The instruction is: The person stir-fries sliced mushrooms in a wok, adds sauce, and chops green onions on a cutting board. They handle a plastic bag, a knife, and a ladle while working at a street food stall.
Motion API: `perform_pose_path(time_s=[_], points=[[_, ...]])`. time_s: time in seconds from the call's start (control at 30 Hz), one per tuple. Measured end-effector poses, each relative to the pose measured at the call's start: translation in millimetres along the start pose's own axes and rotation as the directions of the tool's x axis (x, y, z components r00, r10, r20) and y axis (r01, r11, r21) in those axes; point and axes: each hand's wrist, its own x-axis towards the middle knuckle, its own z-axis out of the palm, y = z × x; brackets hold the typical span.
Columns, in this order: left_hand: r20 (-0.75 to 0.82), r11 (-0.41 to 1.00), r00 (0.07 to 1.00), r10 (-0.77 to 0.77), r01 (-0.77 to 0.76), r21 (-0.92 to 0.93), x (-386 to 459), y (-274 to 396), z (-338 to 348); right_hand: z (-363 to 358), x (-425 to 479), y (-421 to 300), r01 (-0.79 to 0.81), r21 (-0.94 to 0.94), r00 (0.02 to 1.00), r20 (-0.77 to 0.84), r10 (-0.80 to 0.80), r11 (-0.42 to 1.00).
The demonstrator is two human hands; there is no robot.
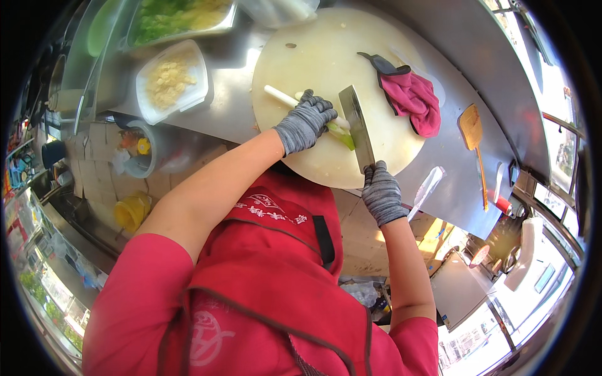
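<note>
My left hand [308, 123], in a grey knit glove, presses down on green onion stalks [281, 95] lying on a round white cutting board [324, 61]. Their white ends stick out on the far left side of the hand, and a pale and green part shows at its right. My right hand [383, 191], gloved the same way, grips the handle of a cleaver [357, 129]. Its broad metal blade stands over the board, just right of the green ends; whether it touches them I cannot tell. A crumpled pink cloth [414, 96] with dark edging lies on the board's right part.
A white plastic container [201, 89] of chopped pale pieces stands left of the board, below a larger tray [228, 23] of chopped greens. A wooden spatula [471, 129] and a plastic-wrapped utensil [428, 188] lie at right on the metal counter [451, 84]. A clear bin [155, 150] is at lower left.
</note>
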Motion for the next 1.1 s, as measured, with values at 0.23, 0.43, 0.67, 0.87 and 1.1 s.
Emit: perform_pose_path(time_s=[0.23, 0.43, 0.67, 0.87, 1.1], points=[[-0.022, 0.999, 0.999, 0.037, -0.037, -0.011, -0.7, -3.8, -3.7, 2.9, 42.4, -15.2, 0.031, 0.049, 0.983, -0.185, -0.022, 0.998], [-0.028, 0.996, 0.999, 0.032, -0.029, 0.089, -3.0, -1.4, -5.7, -10.6, -13.6, -18.4, -0.009, -0.151, 0.993, 0.118, 0.027, 0.988], [0.037, 0.997, 0.998, 0.046, -0.048, 0.065, -0.1, -3.3, -7.4, 9.4, 48.9, -37.2, -0.039, 0.049, 0.968, -0.245, 0.050, 0.998], [-0.038, 0.998, 0.998, 0.058, -0.056, 0.037, -4.0, -7.0, -5.8, -15.4, -15.7, -45.1, -0.074, -0.038, 0.989, 0.123, 0.078, 0.997], [-0.019, 0.989, 0.990, 0.141, -0.140, 0.054, -9.4, -8.8, -6.0, 20.5, 48.2, -54.3, -0.049, 0.091, 0.983, -0.171, 0.064, 0.995]])
